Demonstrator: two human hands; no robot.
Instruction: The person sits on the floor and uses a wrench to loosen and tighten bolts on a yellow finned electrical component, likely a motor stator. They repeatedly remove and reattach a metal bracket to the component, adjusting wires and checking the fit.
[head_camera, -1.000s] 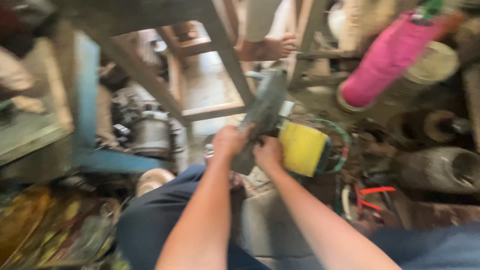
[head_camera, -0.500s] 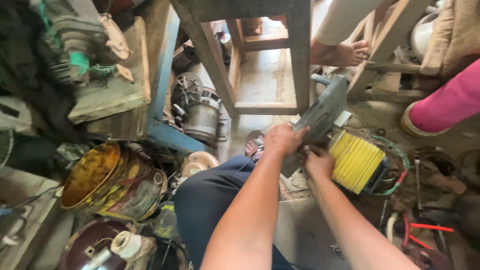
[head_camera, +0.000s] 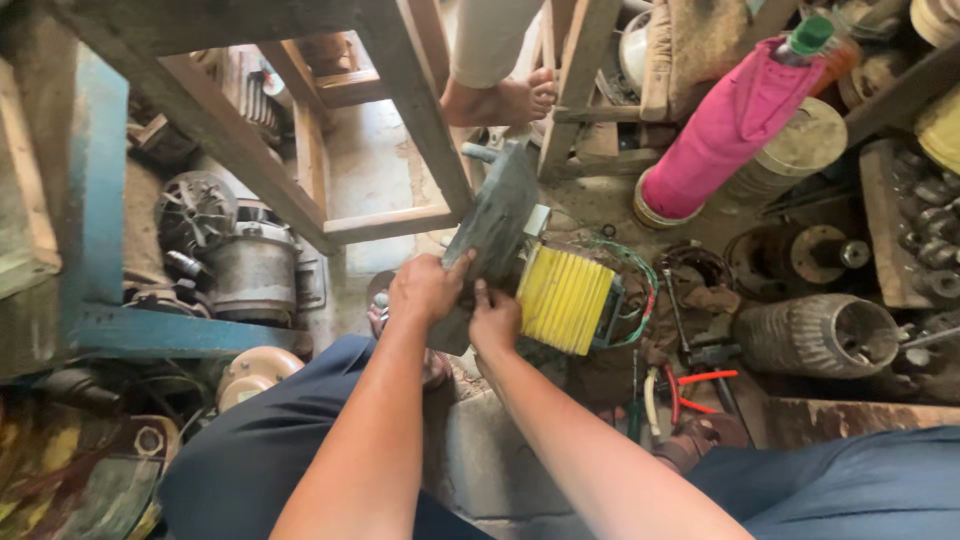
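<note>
Holding steady since half a second ago, the head view has swung and now looks straight down on the hands. The left hand (head_camera: 425, 290) keeps its grip closed on the near end of the grey metal plate (head_camera: 495, 235), while the right hand (head_camera: 495, 322) presses fingertips against its lower edge. The plate still leans against the yellow ribbed coil block (head_camera: 565, 298), centre, between the wooden stool frame (head_camera: 400, 130) and the red-handled pliers (head_camera: 700, 385), so the hold looks unchanged.

No packages, labels, signs or screens show anywhere around the yellow ribbed motor housing (head_camera: 566, 298) in this cluttered workshop; nothing near it carries a wrapper, tag or display.
</note>
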